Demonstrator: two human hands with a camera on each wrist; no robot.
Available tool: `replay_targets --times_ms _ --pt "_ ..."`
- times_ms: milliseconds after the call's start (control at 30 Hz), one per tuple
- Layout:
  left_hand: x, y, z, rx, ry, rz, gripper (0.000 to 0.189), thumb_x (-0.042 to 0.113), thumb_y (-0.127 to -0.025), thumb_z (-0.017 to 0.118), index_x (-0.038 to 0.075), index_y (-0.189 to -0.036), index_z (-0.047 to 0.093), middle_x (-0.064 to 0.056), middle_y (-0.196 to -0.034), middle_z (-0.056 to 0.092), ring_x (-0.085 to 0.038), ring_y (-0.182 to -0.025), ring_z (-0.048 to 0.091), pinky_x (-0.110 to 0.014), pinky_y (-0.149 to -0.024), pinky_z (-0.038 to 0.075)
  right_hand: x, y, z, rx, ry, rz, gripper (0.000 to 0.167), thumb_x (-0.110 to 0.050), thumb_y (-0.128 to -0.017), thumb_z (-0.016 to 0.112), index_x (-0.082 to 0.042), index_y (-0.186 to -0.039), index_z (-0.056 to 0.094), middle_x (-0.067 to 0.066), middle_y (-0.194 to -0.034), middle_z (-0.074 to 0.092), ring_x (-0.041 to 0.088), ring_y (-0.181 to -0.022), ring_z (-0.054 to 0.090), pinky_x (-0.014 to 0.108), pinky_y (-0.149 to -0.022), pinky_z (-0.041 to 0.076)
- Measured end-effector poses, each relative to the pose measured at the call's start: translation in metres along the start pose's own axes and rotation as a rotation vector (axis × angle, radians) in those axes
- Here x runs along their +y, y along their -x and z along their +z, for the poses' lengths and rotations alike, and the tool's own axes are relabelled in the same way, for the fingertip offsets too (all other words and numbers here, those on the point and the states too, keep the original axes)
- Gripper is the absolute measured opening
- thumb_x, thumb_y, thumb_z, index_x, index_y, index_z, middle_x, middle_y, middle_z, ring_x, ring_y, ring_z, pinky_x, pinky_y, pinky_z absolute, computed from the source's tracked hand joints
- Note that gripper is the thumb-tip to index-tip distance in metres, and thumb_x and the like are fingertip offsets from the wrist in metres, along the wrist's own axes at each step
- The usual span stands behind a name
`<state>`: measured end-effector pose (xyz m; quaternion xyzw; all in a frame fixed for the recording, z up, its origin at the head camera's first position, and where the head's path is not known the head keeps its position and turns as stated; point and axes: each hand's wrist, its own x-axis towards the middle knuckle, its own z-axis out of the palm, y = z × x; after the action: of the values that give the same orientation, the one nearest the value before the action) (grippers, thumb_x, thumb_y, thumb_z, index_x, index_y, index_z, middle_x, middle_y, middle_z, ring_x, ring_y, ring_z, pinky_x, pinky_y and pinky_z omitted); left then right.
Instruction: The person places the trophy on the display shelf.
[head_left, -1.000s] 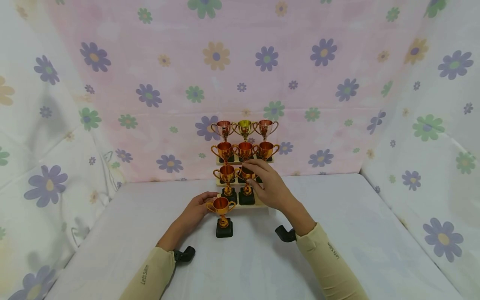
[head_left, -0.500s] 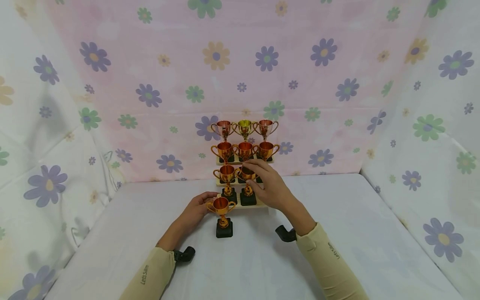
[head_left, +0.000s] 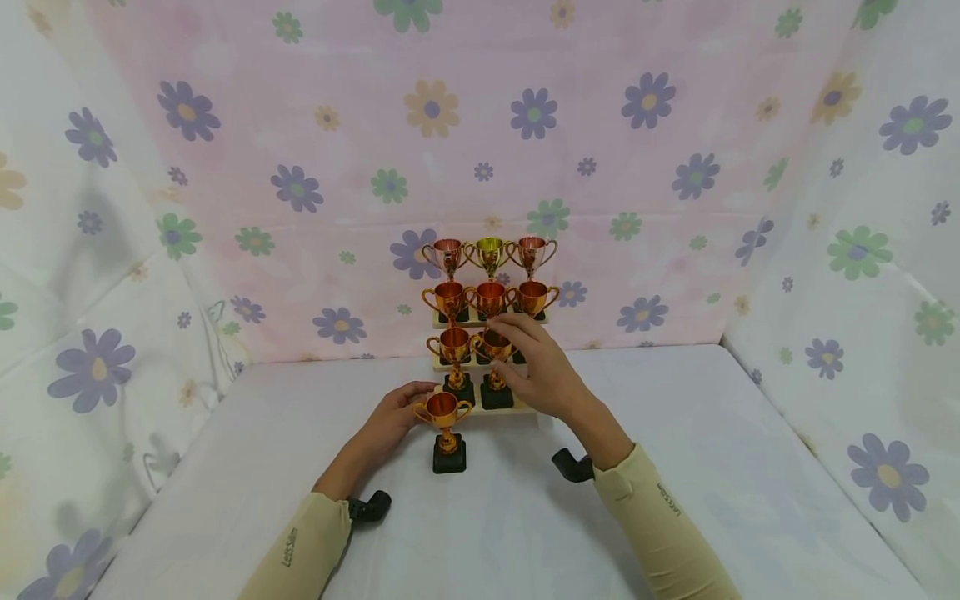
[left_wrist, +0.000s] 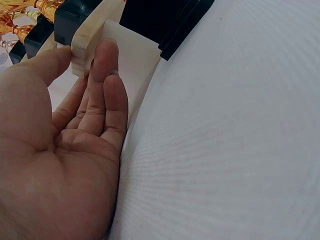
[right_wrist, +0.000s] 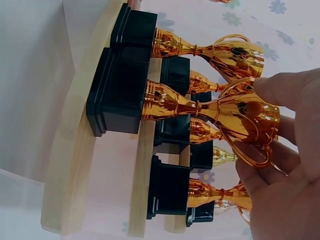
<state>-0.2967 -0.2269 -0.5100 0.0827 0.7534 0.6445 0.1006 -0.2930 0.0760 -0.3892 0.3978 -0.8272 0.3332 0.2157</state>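
Observation:
A tiered wooden stand (head_left: 517, 406) bears rows of small trophies. On its lowest tier, my right hand (head_left: 543, 375) holds a gold trophy (right_wrist: 245, 115) by the cup, thumb at one handle and fingers round the far side. That trophy stands upright on its black base (right_wrist: 117, 92), beside another gold trophy (head_left: 456, 346) to its left. At the stand's left end, my left hand (head_left: 390, 421) pinches the edge of the lowest tier (left_wrist: 85, 47) between thumb and fingers. A single gold trophy (head_left: 447, 454) stands on the table in front of the stand.
Higher tiers carry more trophies, with a yellow-gold one (head_left: 490, 254) at the middle of the top row. White cloth covers the table (head_left: 675, 483). A flowered backdrop (head_left: 337, 250) rises behind and at both sides.
The gold trophy in my right hand has shifted slightly to the right along the lowest tier. My left hand stays at the stand's end.

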Motion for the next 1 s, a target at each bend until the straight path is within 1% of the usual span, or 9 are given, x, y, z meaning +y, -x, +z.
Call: replay_targets --times_ms 133,300,467,600,800,1000 --pt "-0.001 -0.002 -0.001 0.0 0.005 -0.003 0.045 0.008 -0.105 0.054 0.003 -0.15 0.054 -0.015 -0.142 0.066 -0.021 -0.124 0.066 -0.024 -0.096 0.054 -0.003 0.0 -0.003 0.026 0.016 -0.023 0.056 -0.01 -0.097 0.077 -0.003 -0.149 0.058 0.013 -0.15 0.053 0.029 -0.139 0.051 0.047 -0.114 0.047" --pt "-0.001 -0.002 -0.001 0.012 -0.004 -0.007 0.045 0.009 -0.105 0.054 0.003 -0.15 0.054 -0.015 -0.141 0.067 -0.02 -0.124 0.065 -0.024 -0.094 0.054 -0.007 0.0 -0.007 0.055 0.041 -0.065 0.054 -0.01 -0.096 0.077 -0.003 -0.147 0.059 0.014 -0.149 0.053 0.029 -0.138 0.05 0.047 -0.114 0.046" --pt "0.0 0.0 0.0 0.009 0.005 -0.007 0.045 0.008 -0.105 0.054 0.003 -0.15 0.053 -0.015 -0.141 0.066 -0.021 -0.124 0.065 -0.025 -0.095 0.054 -0.016 0.001 -0.014 0.056 0.059 -0.089 0.054 -0.013 -0.097 0.078 -0.004 -0.147 0.059 0.011 -0.15 0.054 0.027 -0.139 0.05 0.045 -0.115 0.046" --pt "0.001 0.0 -0.001 0.007 0.005 -0.001 0.045 0.007 -0.104 0.054 0.003 -0.15 0.054 -0.015 -0.141 0.066 -0.021 -0.123 0.066 -0.024 -0.096 0.054 -0.027 0.0 -0.019 0.056 0.065 -0.131 0.053 -0.013 -0.097 0.077 -0.004 -0.146 0.06 0.011 -0.149 0.054 0.027 -0.138 0.051 0.044 -0.114 0.047" --pt "-0.001 0.0 0.0 0.016 -0.025 0.001 0.043 0.015 -0.108 0.056 0.004 -0.15 0.054 -0.015 -0.139 0.068 -0.021 -0.123 0.066 -0.024 -0.095 0.054 -0.041 0.002 -0.02 0.053 0.079 -0.198 0.055 -0.014 -0.095 0.079 -0.006 -0.146 0.061 0.01 -0.147 0.057 0.027 -0.136 0.053 0.045 -0.113 0.048" --pt "-0.002 -0.001 0.0 0.013 -0.035 0.002 0.044 0.019 -0.107 0.058 0.007 -0.15 0.056 -0.011 -0.136 0.07 -0.022 -0.122 0.067 -0.028 -0.097 0.053 -0.047 0.004 -0.017 0.034 0.088 -0.244 0.054 -0.016 -0.096 0.079 -0.006 -0.146 0.061 0.01 -0.148 0.058 0.026 -0.137 0.053 0.044 -0.114 0.047"
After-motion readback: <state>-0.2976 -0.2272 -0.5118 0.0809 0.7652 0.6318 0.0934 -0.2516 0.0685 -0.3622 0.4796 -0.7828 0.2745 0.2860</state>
